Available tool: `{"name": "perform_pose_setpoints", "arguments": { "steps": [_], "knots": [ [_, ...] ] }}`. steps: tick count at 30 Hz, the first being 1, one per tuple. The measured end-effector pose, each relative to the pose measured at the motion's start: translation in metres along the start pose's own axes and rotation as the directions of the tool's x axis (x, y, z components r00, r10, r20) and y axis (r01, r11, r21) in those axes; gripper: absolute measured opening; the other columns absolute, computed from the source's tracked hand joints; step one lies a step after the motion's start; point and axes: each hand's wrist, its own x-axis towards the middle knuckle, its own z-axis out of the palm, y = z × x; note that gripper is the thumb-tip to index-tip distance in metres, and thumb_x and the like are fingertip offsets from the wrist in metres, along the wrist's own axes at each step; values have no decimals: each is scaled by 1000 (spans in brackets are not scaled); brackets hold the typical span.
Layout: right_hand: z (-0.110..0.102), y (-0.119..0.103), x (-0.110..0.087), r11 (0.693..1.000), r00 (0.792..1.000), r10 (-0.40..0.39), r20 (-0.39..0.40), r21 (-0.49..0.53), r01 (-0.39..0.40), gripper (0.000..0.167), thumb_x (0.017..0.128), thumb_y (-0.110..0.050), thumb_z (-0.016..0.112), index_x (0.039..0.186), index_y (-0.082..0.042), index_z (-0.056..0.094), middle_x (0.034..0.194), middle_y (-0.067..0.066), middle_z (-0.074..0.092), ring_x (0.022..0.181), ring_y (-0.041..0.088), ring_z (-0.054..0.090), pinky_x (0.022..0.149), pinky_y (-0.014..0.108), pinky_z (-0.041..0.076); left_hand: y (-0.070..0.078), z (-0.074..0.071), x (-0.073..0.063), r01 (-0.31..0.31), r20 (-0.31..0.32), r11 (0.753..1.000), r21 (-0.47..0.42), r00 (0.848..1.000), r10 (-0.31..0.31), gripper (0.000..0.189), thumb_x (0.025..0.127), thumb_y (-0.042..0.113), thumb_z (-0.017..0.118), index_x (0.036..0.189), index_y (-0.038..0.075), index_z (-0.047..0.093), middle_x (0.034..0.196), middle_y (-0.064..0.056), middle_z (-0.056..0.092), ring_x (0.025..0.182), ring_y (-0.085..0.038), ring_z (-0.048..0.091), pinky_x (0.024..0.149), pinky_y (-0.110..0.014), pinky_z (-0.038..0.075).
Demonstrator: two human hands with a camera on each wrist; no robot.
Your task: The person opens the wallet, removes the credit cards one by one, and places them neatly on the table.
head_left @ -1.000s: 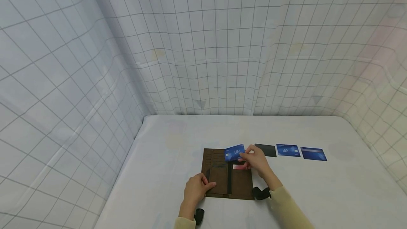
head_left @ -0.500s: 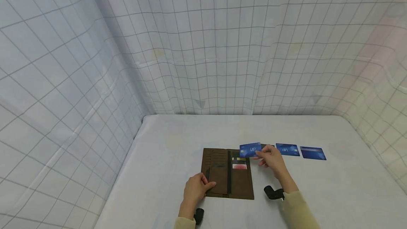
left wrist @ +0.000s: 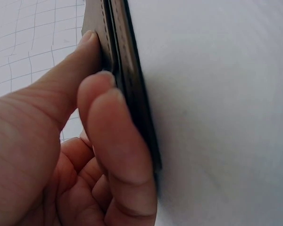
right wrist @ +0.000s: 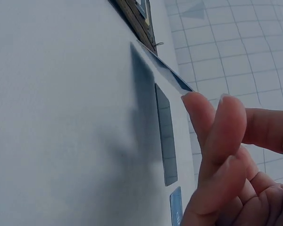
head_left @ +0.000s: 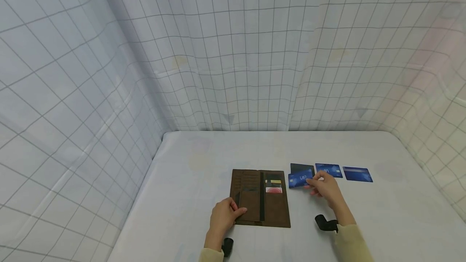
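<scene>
An open brown wallet (head_left: 277,211) lies on the table with a pale red card (head_left: 274,190) and a dark card with a yellow strip (head_left: 276,181) in its right-side slots. At its lower left corner, my left hand (head_left: 223,215) pinches the edge; the thumb lies on the upper face in the left wrist view. Just right of the wallet, my right hand (head_left: 327,188) pinches a blue VIP card (head_left: 299,179) by one end. The right wrist view has this card tilted above the table, its shadow (right wrist: 142,75) below. It overlaps a black card (head_left: 299,167) in the head view.
To the right of the black card, a blue VIP card (head_left: 334,168) and a blue card with a stripe (head_left: 357,174) lie in a row. A white table (head_left: 196,157) is bordered by gridded white curtains (head_left: 233,72). Black devices (head_left: 325,223) are on both wrists.
My right hand has carried the blue VIP card from over the wallet rightward to the front of the black card. The wallet's right-side slots came into view. My left hand has stayed put.
</scene>
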Motion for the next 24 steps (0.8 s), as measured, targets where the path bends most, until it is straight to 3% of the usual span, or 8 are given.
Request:
{"name": "perform_pose_setpoints", "arguments": {
  "steps": [9,18,24],
  "knots": [
    [-5,11,-2,997,999,47,7,-53,-47,22,89,-14,63,88,1,48,74,11,69,53,18,59,49,28,39,-1,0,1,-1,0,1000,-10,1000,1,36,78,33,78,69,11,51,52,5,46,44,-9,41,43,-26,35],
    [-6,20,-3,974,992,126,31,-192,-118,26,91,-20,63,86,2,50,65,6,63,54,18,59,53,30,45,-1,-1,0,8,10,1000,-1,1000,-8,36,78,33,78,69,11,51,52,5,46,44,-9,41,44,-27,35],
    [-8,18,-4,966,991,127,33,-231,-116,24,89,-18,64,82,1,51,61,6,61,52,17,59,52,29,46,-1,1,1,17,12,1000,1,1000,-17,36,78,35,78,69,11,52,53,5,46,46,-9,41,44,-27,35]
  ]
}}
